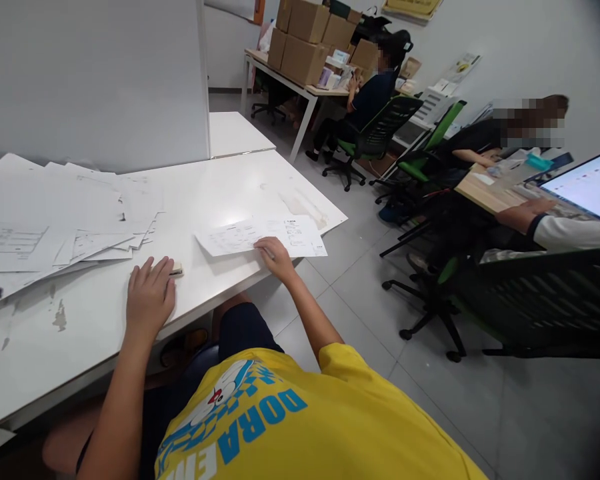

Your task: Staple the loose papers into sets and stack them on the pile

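Leftward of sheet (300, 235): paper pile (80, 207) | behind: partition (95, 80) | beyond: cartons (301, 59), office chairs (391, 123)

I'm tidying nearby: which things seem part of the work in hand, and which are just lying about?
Likely in use:
paper sheet, touched by the right hand
small cream object, partly hidden by the left hand
perhaps the paper pile

Apparently just nearby:
cardboard boxes
office chairs

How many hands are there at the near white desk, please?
2: the left hand partly covers a small beige object beside the paper pile; the right hand touches a printed sheet near the edge of the desk. Neither is hidden.
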A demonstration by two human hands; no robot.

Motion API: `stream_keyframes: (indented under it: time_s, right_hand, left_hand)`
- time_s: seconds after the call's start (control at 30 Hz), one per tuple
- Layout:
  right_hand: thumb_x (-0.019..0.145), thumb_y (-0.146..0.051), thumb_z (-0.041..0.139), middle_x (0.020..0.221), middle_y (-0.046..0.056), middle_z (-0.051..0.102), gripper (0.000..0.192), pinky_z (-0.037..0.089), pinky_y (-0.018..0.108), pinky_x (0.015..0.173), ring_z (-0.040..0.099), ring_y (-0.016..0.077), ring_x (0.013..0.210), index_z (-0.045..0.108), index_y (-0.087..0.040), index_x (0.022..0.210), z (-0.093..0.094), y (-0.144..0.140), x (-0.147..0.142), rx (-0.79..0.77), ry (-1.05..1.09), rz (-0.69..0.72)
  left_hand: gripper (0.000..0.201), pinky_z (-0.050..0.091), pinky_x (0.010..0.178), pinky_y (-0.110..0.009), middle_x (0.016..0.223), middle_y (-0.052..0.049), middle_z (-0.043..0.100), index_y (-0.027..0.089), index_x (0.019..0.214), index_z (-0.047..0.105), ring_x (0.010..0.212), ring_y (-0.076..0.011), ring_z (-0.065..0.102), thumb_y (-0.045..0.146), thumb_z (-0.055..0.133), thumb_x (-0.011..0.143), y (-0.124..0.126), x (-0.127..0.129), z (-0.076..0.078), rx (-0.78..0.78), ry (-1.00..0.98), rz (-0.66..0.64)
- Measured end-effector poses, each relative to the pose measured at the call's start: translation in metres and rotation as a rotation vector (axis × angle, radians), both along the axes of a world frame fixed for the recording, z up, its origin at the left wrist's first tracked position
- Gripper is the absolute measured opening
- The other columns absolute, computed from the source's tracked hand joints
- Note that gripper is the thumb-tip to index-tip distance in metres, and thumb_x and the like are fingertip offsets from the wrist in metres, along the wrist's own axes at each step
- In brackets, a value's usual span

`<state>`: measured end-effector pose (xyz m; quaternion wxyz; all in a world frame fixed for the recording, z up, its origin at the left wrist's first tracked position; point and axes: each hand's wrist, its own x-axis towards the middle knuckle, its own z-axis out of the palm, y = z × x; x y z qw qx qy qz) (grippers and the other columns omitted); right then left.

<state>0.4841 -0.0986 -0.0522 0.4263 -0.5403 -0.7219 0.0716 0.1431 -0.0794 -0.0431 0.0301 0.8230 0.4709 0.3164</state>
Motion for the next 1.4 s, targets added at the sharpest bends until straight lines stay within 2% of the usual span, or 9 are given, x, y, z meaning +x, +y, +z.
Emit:
stream_keyframes:
  time_s: [0.2,0.37,0.53,0.63,0.77,0.9,1.0,1.2,1.4]
  right_hand:
    - [0.099,-0.013,0.036,0.106,0.013,0.072,0.034,0.049,0.045,0.091,0.062,0.0261,0.102,0.068,-0.019,0.109,-0.013,-0.013,-0.045,0.024,-0.290,0.090]
    - [0.098,-0.008,0.037,0.102,0.011,0.071,0.034,0.048,0.042,0.090,0.063,0.0237,0.100,0.067,-0.021,0.104,-0.028,-0.033,-0.048,0.110,-0.267,-0.003]
    - [0.097,-0.014,0.043,0.097,0.008,0.070,0.026,0.045,0.044,0.097,0.063,0.0229,0.097,0.067,-0.025,0.095,-0.027,-0.055,-0.045,0.086,-0.166,-0.045]
    - [0.095,-0.032,0.052,0.101,0.010,0.068,0.016,0.044,0.047,0.101,0.063,0.0259,0.103,0.066,-0.025,0.098,-0.024,-0.068,-0.045,0.055,0.095,-0.164]
    - [0.093,-0.052,0.049,0.111,0.011,0.065,0.036,0.052,0.042,0.093,0.062,0.0261,0.107,0.061,-0.022,0.108,-0.023,-0.081,-0.040,-0.078,0.765,-0.475]
    - [0.081,-0.061,0.063,0.101,0.009,0.070,0.048,0.056,0.037,0.076,0.067,0.0258,0.093,0.063,-0.021,0.107,-0.023,-0.086,-0.032,-0.584,1.137,-0.288]
    - [0.068,-0.051,0.080,0.098,0.007,0.075,0.049,0.057,0.039,0.079,0.070,0.0257,0.090,0.069,-0.020,0.104,-0.019,-0.083,-0.030,-0.713,1.148,-0.097]
    - [0.068,-0.039,0.078,0.106,0.005,0.076,0.047,0.055,0.041,0.090,0.070,0.0263,0.099,0.069,-0.020,0.110,-0.008,-0.067,-0.036,-0.638,1.122,-0.111]
    - [0.068,-0.044,0.074,0.100,0.006,0.074,0.048,0.053,0.032,0.063,0.067,0.0230,0.082,0.067,-0.019,0.108,-0.005,-0.067,-0.029,-0.634,1.108,-0.155]
  left_hand:
    - [0.051,0.026,0.123,-0.060,0.142,-0.014,0.060,0.020,0.144,0.052,0.145,-0.0341,0.040,0.030,0.045,0.095,-0.007,0.000,0.005,0.113,0.049,0.022]
    - [0.056,0.032,0.122,-0.053,0.151,-0.010,0.052,0.024,0.148,0.047,0.147,-0.0306,0.038,0.037,0.049,0.094,-0.018,0.028,0.012,0.051,0.175,-0.342]
    - [0.045,0.046,0.113,-0.047,0.138,-0.010,0.064,0.022,0.135,0.061,0.133,-0.0271,0.056,0.027,0.036,0.098,-0.019,0.053,0.004,-0.036,0.175,-0.407]
    - [0.041,0.052,0.108,-0.043,0.131,-0.007,0.068,0.024,0.127,0.067,0.124,-0.0241,0.063,0.029,0.037,0.100,-0.021,0.046,-0.005,-0.055,0.125,-0.393]
    - [0.039,0.049,0.113,-0.043,0.127,-0.002,0.070,0.030,0.126,0.068,0.127,-0.0222,0.062,0.039,0.041,0.100,-0.031,0.027,-0.014,-0.144,0.073,-0.452]
    - [0.041,0.044,0.118,-0.047,0.135,-0.001,0.065,0.031,0.130,0.066,0.133,-0.0226,0.057,0.041,0.040,0.100,-0.044,0.017,-0.016,-0.218,0.070,-0.488]
    - [0.044,0.041,0.120,-0.050,0.140,-0.002,0.062,0.030,0.136,0.061,0.138,-0.0241,0.051,0.046,0.045,0.098,-0.053,0.014,-0.004,-0.277,0.051,-0.475]
    - [0.048,0.034,0.124,-0.050,0.149,0.000,0.054,0.030,0.145,0.052,0.147,-0.0232,0.039,0.045,0.042,0.099,-0.050,-0.003,0.040,-0.270,-0.105,-0.326]
    - [0.055,0.028,0.125,-0.052,0.153,-0.006,0.050,0.022,0.148,0.047,0.151,-0.0246,0.032,0.045,0.038,0.099,-0.011,-0.018,0.022,-0.151,0.007,-0.045]
